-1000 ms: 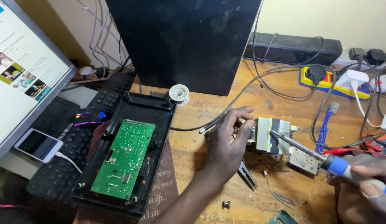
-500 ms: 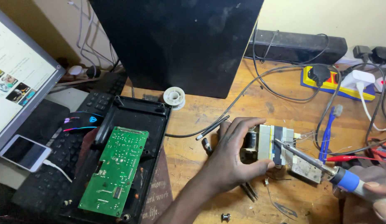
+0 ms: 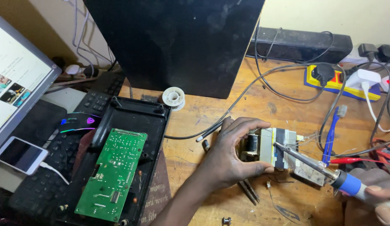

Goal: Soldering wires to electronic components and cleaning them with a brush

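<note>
The left hand (image 3: 230, 157) now wraps the transformer (image 3: 268, 147) more fully — a second ago its fingers only touched the near side, now thumb and fingers clamp it from both sides. The soldering iron (image 3: 316, 167) tip has moved onto the transformer's top, at the taped band — earlier it lay lower, beside the transformer. The right hand (image 3: 377, 196) sits nearer the transformer.
</note>
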